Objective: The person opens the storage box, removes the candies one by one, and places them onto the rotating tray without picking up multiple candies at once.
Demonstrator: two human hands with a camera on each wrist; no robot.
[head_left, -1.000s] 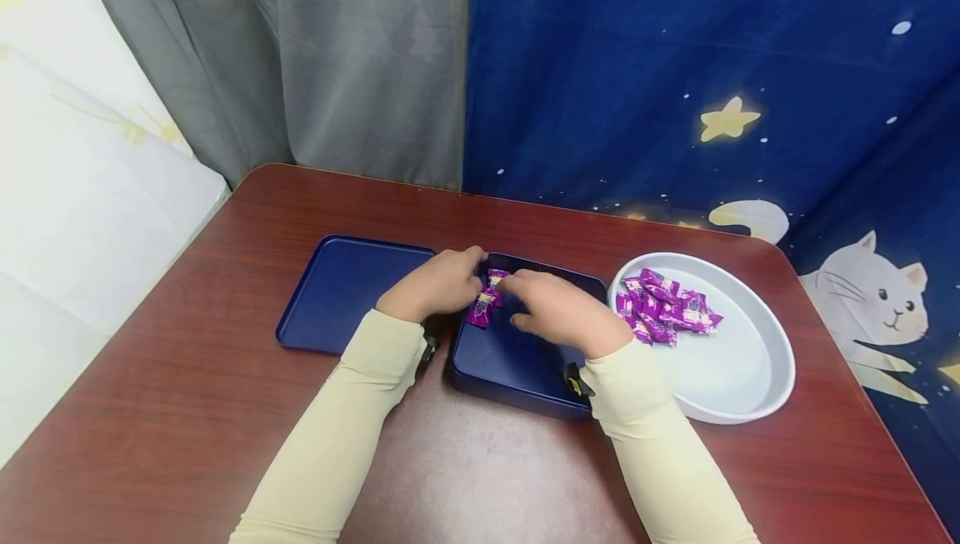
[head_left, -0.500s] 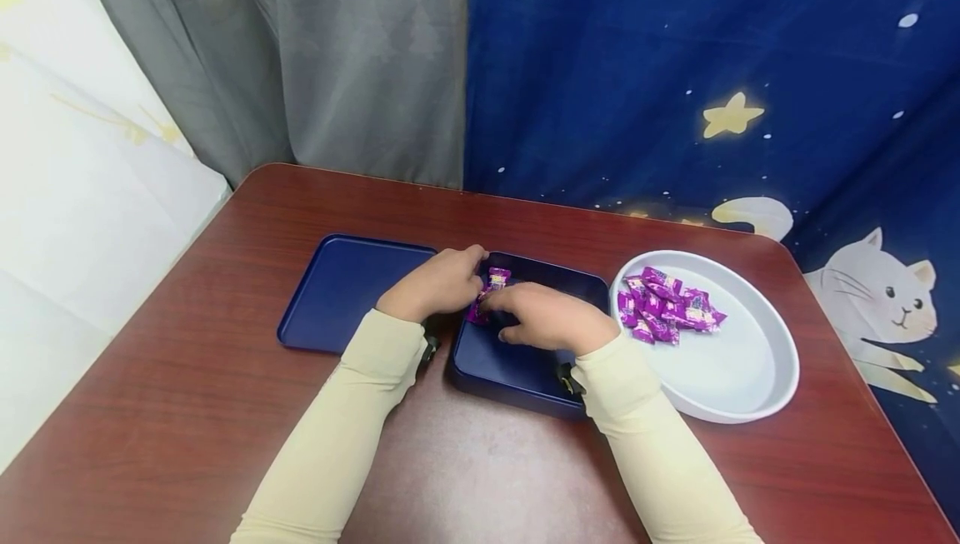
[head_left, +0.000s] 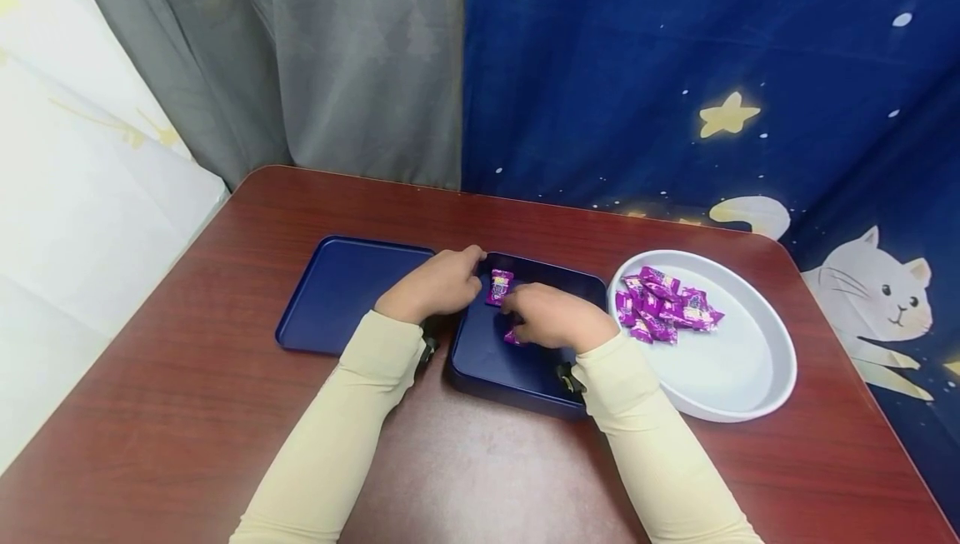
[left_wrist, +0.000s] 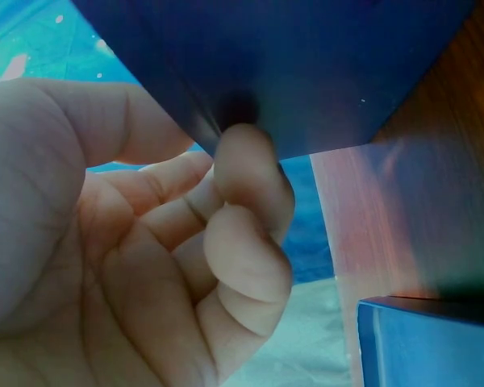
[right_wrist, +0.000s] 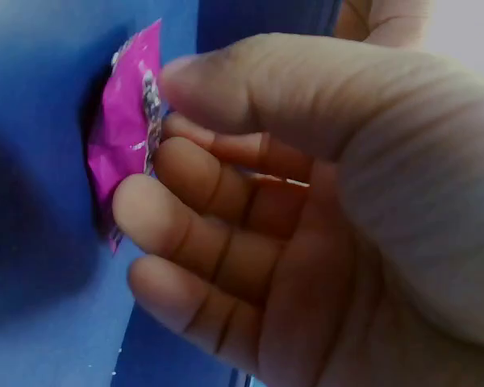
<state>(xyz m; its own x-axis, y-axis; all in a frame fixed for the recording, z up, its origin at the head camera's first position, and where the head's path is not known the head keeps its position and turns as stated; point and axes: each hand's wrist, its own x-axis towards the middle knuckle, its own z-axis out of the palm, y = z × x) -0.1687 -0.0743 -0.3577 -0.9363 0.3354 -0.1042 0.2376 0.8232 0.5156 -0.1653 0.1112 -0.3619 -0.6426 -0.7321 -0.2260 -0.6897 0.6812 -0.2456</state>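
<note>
My left hand grips the left wall of a dark blue rectangular box near its far corner; in the left wrist view the thumb and fingers bend round that corner. Inside the box, my right hand reaches down with its fingers bent. It pinches a purple-wrapped candy, thumb tip on one end and fingertips along its side, close to the box floor. From above, only a corner of this candy shows beneath the fingers. Another purple candy lies by the box's left wall, between the hands.
To the right of the box, a round white tray holds a pile of purple candies at its left side. A flat dark blue lid lies left of the box. Curtains hang behind the brown table.
Two candies lay end to end by the box's left wall. My right hand has come down on the nearer one and shifted it right, toward the box's middle. My left hand stays in place.
</note>
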